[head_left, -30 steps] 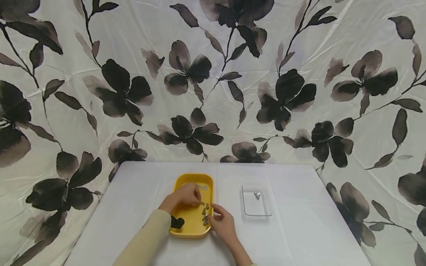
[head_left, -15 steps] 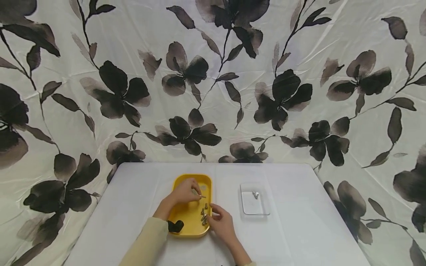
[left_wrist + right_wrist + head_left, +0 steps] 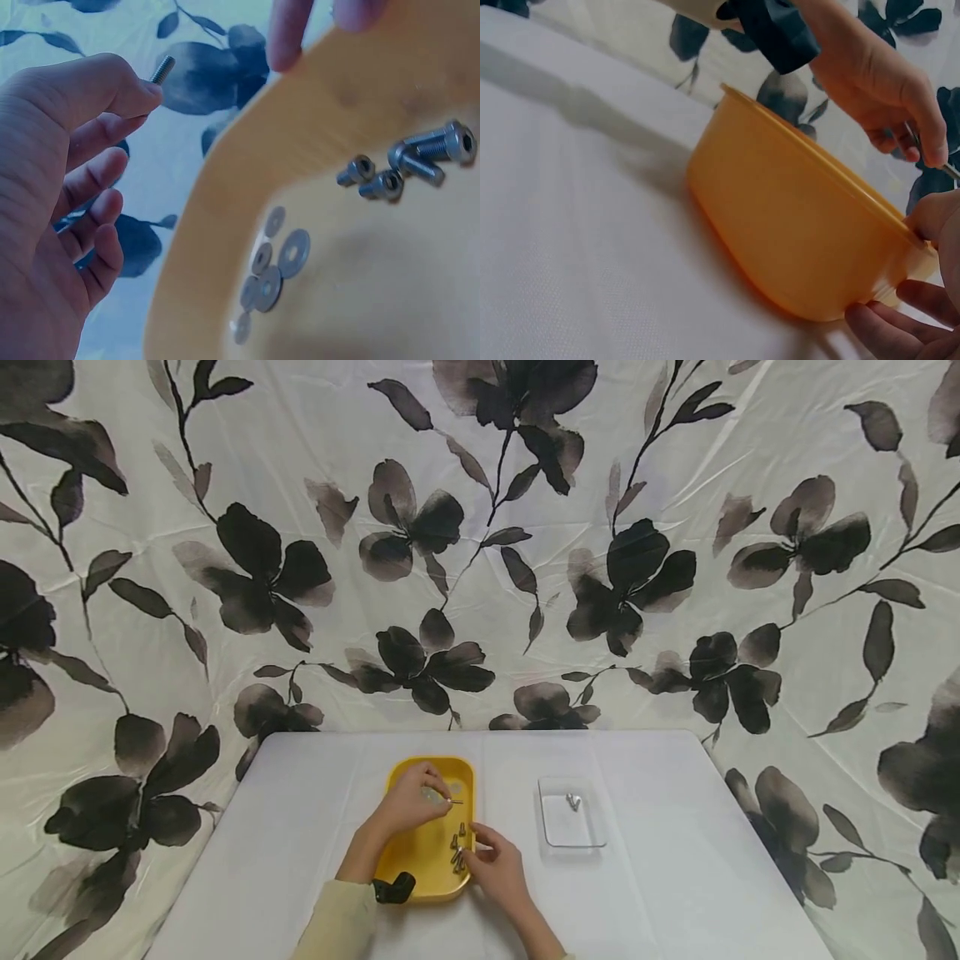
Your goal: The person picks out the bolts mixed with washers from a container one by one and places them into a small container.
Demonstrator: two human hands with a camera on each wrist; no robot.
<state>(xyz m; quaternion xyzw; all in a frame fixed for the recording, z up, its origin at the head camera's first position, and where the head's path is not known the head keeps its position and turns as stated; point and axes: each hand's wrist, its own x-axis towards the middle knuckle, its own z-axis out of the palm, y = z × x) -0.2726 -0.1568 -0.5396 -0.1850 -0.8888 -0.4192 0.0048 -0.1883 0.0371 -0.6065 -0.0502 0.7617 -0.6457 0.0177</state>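
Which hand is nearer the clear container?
Right. The right hand grips the yellow tray on its side facing the clear container; the left hand is over the tray, farther off.

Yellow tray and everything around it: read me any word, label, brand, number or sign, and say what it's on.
None can be read: the tray and clear box show no writing.
The backdrop has only a floral print.
Any marks on the screws or washers would be too small to read.

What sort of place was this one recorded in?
Probably an improvised indoor tabletop recording spot; the kind of room can't be told. A wrinkled floral sheet hangs behind a white-covered table, on which a yellow tray holds socket-head screws and washers.
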